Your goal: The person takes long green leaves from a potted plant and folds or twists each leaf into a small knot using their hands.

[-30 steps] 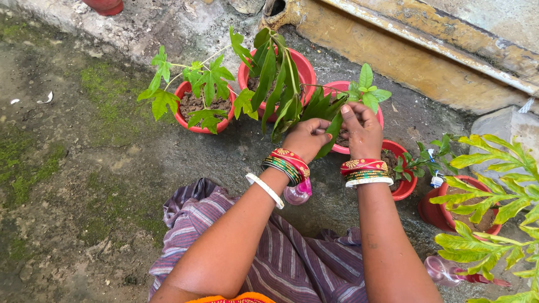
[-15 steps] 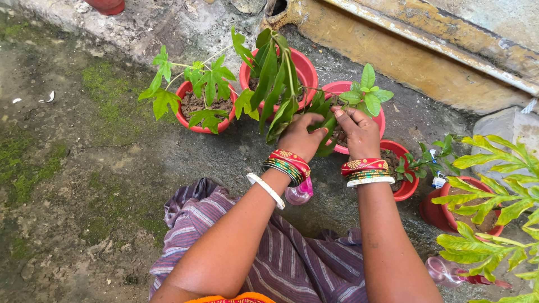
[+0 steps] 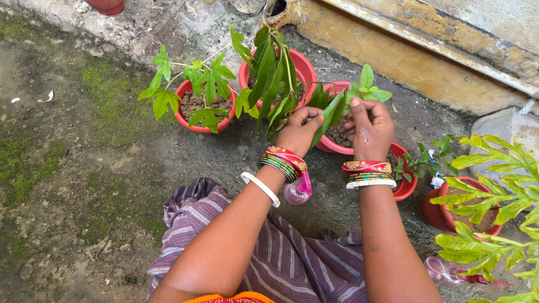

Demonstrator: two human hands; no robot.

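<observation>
My left hand and my right hand meet over a pink pot of soil. Both are closed on one long green leaf that runs up between them. The left fingers curl around its lower part and the right fingertips pinch its upper part. The leaf belongs to a plant with long drooping leaves that stands in a red pot just behind. A small leafy seedling rises behind my right hand. Both wrists wear red, green and white bangles.
A red pot with a lobed-leaf plant stands at the left. A small red pot and another red pot sit at the right, under yellow-green fronds. A pink bottle lies below my left wrist. The ground is mossy concrete, with a wall behind.
Both hands have shifted a little up and right. The long leaf, which hung bent under my hands, now stands straighter between them, and my right fingers have closed on it.
</observation>
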